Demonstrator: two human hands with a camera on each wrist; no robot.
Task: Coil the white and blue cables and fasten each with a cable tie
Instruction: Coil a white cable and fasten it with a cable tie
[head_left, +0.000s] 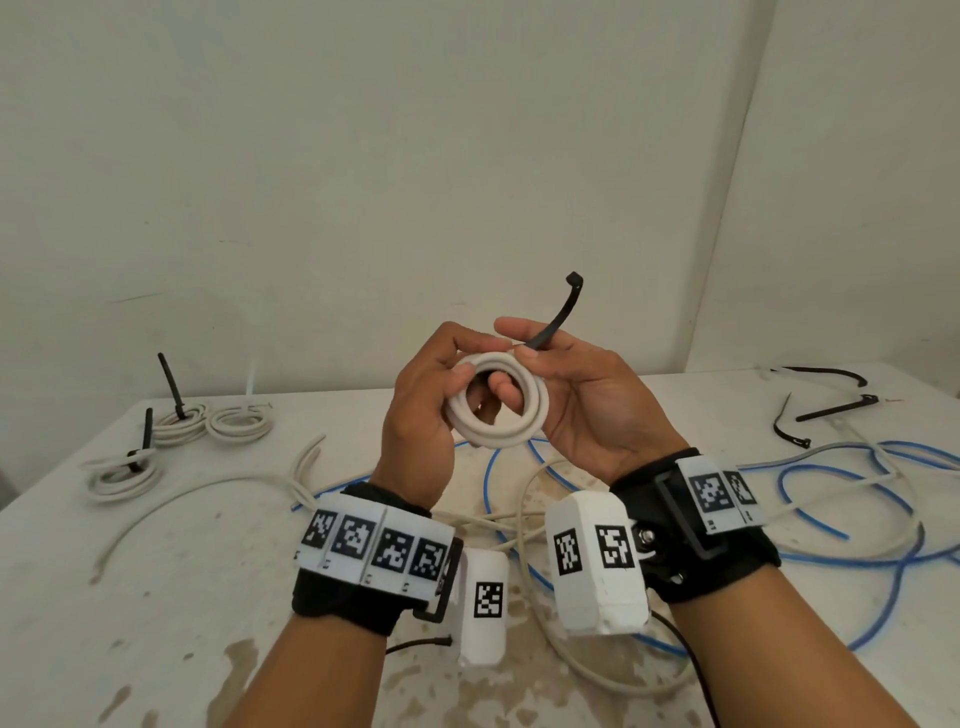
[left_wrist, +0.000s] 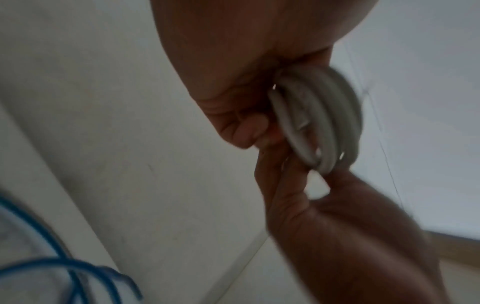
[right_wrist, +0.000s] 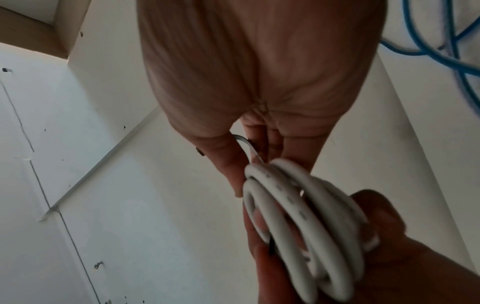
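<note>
I hold a small white cable coil up above the table between both hands. My left hand grips its left side with fingers curled over the top and thumb on the rim. My right hand pinches a black cable tie against the coil's top, its head end sticking up. In the wrist views the coil shows edge-on, several turns thick. Loose blue cable lies on the table below and to the right.
Three tied white coils sit at the table's back left. Loose white cable trails across the stained tabletop. Spare black ties lie at the back right. A wall stands close behind the table.
</note>
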